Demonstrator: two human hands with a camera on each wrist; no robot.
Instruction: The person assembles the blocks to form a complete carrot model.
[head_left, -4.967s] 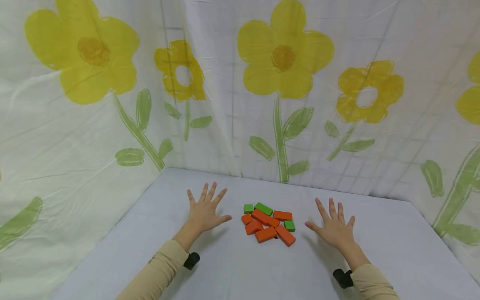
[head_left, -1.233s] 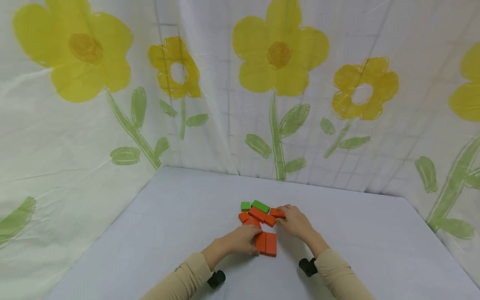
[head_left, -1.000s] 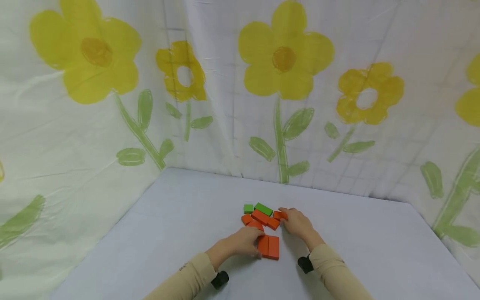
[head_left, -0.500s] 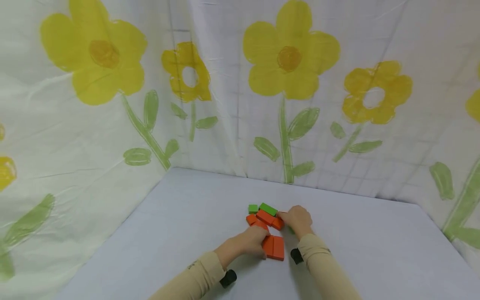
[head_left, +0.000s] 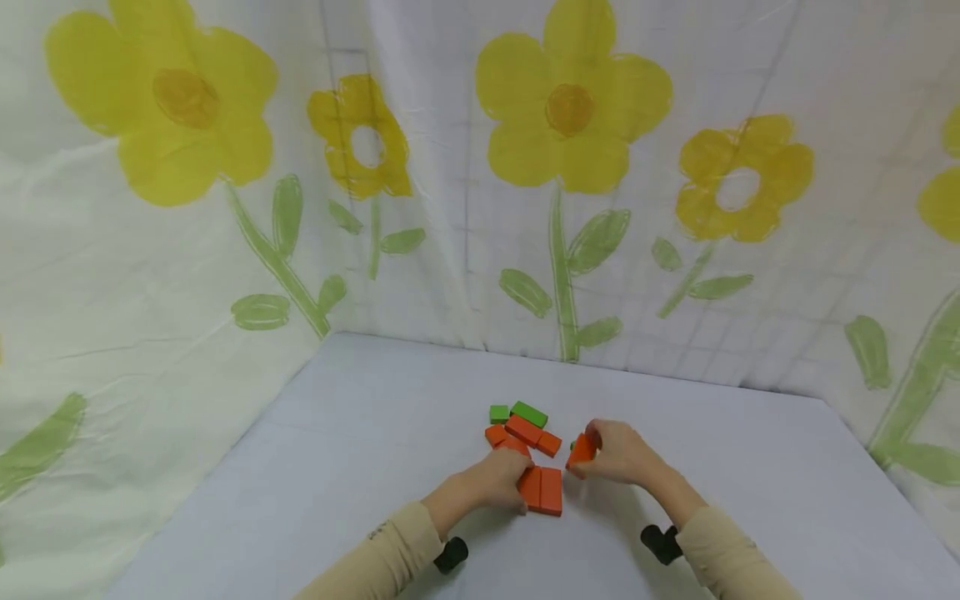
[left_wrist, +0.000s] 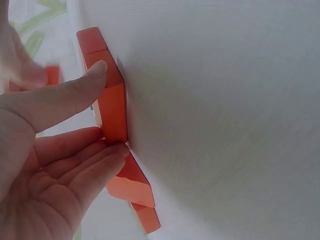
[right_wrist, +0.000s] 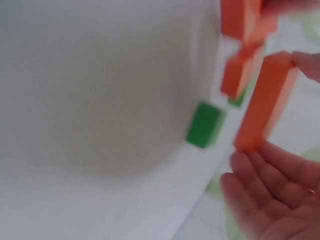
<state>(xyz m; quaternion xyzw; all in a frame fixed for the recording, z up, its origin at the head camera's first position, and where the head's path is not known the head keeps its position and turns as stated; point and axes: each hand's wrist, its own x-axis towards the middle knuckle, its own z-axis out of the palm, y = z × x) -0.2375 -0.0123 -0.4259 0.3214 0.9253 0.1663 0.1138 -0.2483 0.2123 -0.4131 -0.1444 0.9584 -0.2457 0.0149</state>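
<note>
Near the front of the block cluster, my left hand (head_left: pixel 491 482) pinches an orange block (left_wrist: pixel 114 112) between thumb and fingers. That block lies flat on the table, side by side with a second orange block (head_left: pixel 552 492). My right hand (head_left: pixel 624 454) holds another orange block (right_wrist: pixel 265 102) by its two ends, thumb at one and fingers at the other. It appears raised above the table, tilted, just right of the cluster. Under it sits a small green block (right_wrist: pixel 205 125), mostly hidden in the head view. The right wrist view is blurred.
Behind the hands lie a long green block (head_left: pixel 529 414), a small green block (head_left: pixel 498 414), a long orange block (head_left: pixel 523 430) and a short orange block (head_left: pixel 549 443). More orange pieces (head_left: pixel 496 434) are partly covered by the left hand. A flower-printed curtain (head_left: pixel 420 275) borders the white table (head_left: pixel 405 400).
Both hands were spread open beside the cluster; two orange blocks now lie paired in front. Lately the right hand has drawn an orange block from the cluster's right side, while the left stayed put.
</note>
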